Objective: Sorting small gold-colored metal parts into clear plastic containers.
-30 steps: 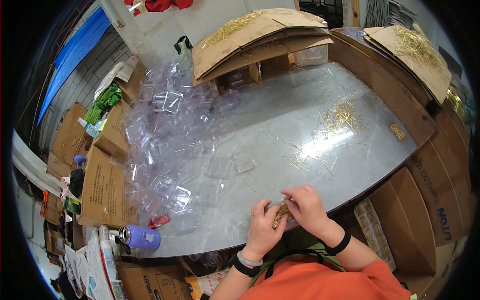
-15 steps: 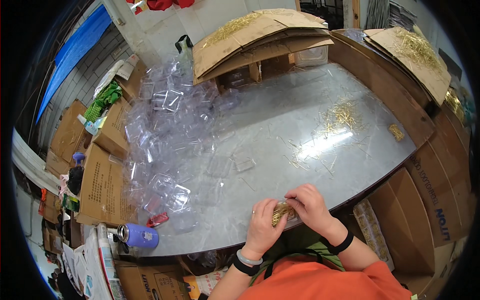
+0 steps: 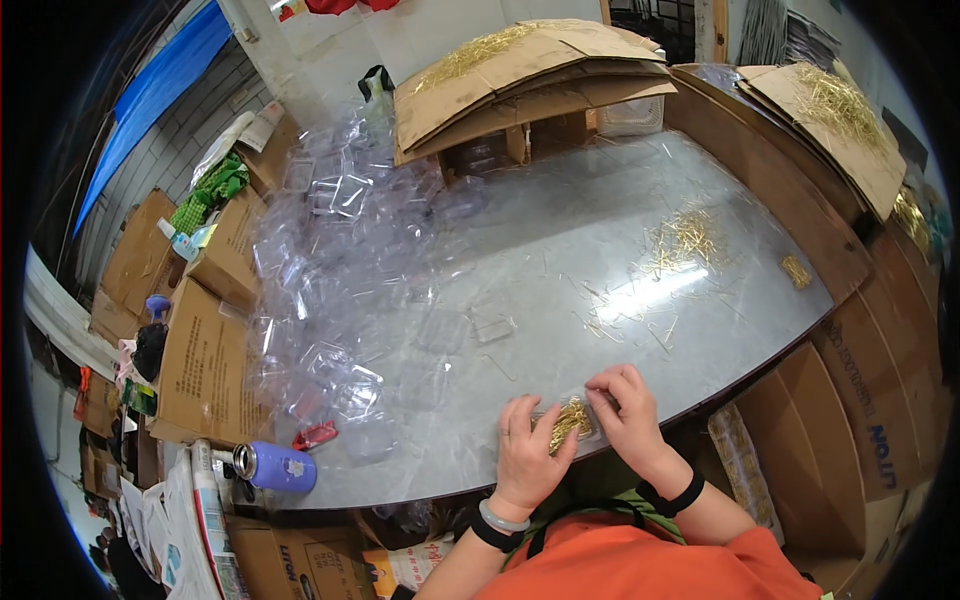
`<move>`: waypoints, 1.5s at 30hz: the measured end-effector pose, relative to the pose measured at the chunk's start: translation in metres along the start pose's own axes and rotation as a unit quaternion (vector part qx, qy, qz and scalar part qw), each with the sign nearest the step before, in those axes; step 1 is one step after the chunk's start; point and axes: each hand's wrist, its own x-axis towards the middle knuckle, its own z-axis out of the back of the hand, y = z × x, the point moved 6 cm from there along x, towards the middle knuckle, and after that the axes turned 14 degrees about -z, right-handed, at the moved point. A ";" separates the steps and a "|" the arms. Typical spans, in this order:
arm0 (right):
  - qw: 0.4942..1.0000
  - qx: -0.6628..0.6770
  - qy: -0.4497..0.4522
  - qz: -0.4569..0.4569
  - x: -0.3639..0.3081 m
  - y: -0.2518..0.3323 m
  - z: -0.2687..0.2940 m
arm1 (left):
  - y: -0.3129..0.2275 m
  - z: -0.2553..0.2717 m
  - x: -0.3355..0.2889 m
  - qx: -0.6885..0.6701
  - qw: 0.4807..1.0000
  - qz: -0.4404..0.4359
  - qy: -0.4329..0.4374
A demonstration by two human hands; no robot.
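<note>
At the table's near edge, a small clear plastic box [image 3: 592, 432] holds a bundle of gold-coloured bent wire pins [image 3: 570, 424]. My left hand [image 3: 528, 450] curls round its left side, with fingers at the far side and thumb near the front. On the right, my right hand [image 3: 628, 420] has its thumb and bent fingers at the box's right edge; the exact contact is partly hidden. Loose gold pins [image 3: 688, 240] lie scattered farther right on the grey table [image 3: 520, 270], and a small gold bundle [image 3: 795, 271] sits near its right edge.
Clear plastic boxes [image 3: 345, 250] are heaped on the left, beside cardboard boxes [image 3: 205, 370]. A purple bottle [image 3: 280, 468] and a red item [image 3: 315, 435] are at the near left. Cardboard sheets [image 3: 530, 85] holding more pins stand at the back; brown boards [image 3: 770, 190] border the right.
My hands have moved slightly apart, uncovering more of the pins and the box. My right hand has shifted a little to the right; the view has tilted slightly.
</note>
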 end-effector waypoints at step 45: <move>0.985 -0.116 0.095 0.088 -0.001 0.011 -0.002 | 0.004 -0.006 -0.003 -0.087 0.995 -0.030 0.034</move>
